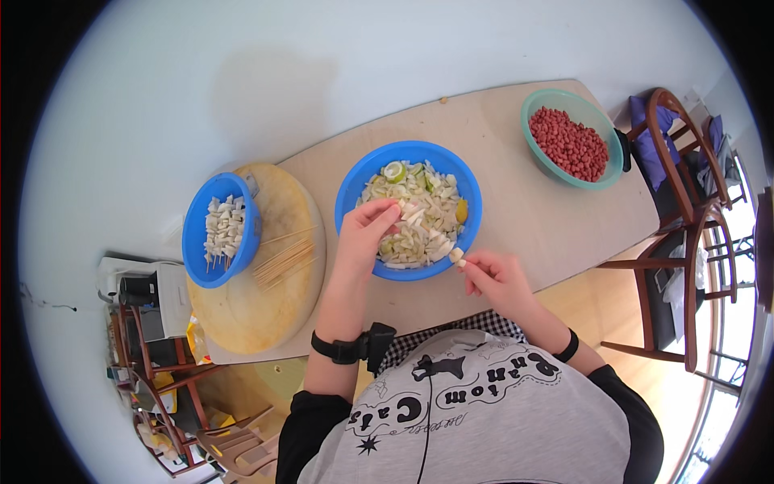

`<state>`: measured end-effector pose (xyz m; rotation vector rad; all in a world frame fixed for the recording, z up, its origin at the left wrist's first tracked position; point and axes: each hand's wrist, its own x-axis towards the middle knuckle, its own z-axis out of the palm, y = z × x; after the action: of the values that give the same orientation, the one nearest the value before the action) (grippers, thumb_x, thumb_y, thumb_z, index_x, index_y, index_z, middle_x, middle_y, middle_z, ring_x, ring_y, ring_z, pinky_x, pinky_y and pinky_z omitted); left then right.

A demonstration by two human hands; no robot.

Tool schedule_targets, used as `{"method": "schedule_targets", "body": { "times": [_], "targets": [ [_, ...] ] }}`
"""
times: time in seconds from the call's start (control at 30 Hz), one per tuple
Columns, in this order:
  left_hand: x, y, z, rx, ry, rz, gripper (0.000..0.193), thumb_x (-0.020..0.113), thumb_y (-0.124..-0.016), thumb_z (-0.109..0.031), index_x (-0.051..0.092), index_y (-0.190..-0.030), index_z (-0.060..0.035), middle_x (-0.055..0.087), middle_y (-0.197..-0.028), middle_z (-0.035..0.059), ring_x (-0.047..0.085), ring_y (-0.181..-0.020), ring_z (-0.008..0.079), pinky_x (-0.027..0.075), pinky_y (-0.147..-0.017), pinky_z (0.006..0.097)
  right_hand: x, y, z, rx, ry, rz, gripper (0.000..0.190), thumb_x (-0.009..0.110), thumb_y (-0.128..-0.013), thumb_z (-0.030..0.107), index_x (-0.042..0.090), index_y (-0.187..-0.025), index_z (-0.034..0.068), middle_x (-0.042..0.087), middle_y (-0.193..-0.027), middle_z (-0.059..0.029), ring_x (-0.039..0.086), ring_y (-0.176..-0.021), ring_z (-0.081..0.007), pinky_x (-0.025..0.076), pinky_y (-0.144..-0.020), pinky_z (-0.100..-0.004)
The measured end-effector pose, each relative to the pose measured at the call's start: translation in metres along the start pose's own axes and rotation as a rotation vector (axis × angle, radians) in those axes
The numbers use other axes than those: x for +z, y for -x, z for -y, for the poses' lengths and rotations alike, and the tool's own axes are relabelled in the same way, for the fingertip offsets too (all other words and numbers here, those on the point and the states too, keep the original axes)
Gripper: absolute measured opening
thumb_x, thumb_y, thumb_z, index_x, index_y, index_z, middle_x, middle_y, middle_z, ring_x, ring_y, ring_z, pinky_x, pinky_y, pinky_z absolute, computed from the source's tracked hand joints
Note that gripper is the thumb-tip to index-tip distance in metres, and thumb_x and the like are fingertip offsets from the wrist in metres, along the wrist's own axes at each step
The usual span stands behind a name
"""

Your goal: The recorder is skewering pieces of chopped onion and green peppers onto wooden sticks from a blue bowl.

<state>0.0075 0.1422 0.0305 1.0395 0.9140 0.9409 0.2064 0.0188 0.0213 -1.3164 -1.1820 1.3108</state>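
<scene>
A blue plastic bowl (475,212) holds many whitish cut pieces, some green-rimmed slices and a yellow piece. Over its left half, my left hand (376,227) pinches a pale piece between thumb and fingertips. Just past the bowl's lower right rim, my right hand (493,275) grips a skewer, mostly hidden by the fingers, with a few pale chunks (457,255) on its end. To the left, a smaller blue bowl (192,242) tilts on a round chopping block (242,320) and holds loaded skewers (225,227). Bare bamboo skewers (284,264) lie beside it on the block.
A green plastic bowl (535,151) of reddish nuts or beans (568,145) stands at the table's far right. The wooden table (502,199) meets the wall behind. Wooden chairs (683,254) stand to the right. A cluttered rack (163,369) is at the lower left.
</scene>
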Motion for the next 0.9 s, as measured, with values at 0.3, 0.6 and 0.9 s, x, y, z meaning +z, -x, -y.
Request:
{"method": "schedule_targets", "body": {
  "times": [0.3, 0.6, 0.9],
  "targets": [
    [0.009, 0.037, -0.017, 0.031, -0.117, 0.137, 0.029, 0.049, -0.091, -0.020, 0.057, -0.109, 0.0017, 0.062, -0.102, 0.0112, 0.059, -0.094, 0.0164, 0.046, -0.076, 0.0265, 0.016, -0.010, 0.006, 0.006, -0.257, 0.101, 0.020, 0.042, -0.094, 0.016, 0.056, -0.091, 0.002, 0.054, -0.062, 0.0002, 0.047, -0.056, -0.0045, 0.038, -0.051, -0.0184],
    [0.013, 0.067, -0.001, 0.109, -0.128, 0.084, 0.029, 0.050, -0.090, -0.014, 0.056, -0.112, 0.0039, 0.063, -0.102, 0.0100, 0.058, -0.094, 0.0144, 0.046, -0.082, 0.0288, 0.043, -0.010, 0.010, -0.034, -0.351, 0.235, 0.018, 0.041, -0.094, 0.016, 0.055, -0.093, 0.004, 0.055, -0.067, -0.0001, 0.047, -0.058, -0.0054, 0.037, -0.054, -0.0183],
    [0.011, 0.062, -0.013, 0.167, 0.147, -0.101, 0.030, 0.049, -0.092, -0.023, 0.057, -0.109, -0.0006, 0.063, -0.102, 0.0085, 0.056, -0.087, 0.0114, 0.044, -0.078, 0.0265, 0.057, -0.005, 0.011, -0.028, -0.328, 0.255, 0.014, 0.045, -0.092, 0.013, 0.054, -0.096, 0.004, 0.054, -0.067, 0.0003, 0.047, -0.059, -0.0049, 0.037, -0.055, -0.0188]
  ]
}}
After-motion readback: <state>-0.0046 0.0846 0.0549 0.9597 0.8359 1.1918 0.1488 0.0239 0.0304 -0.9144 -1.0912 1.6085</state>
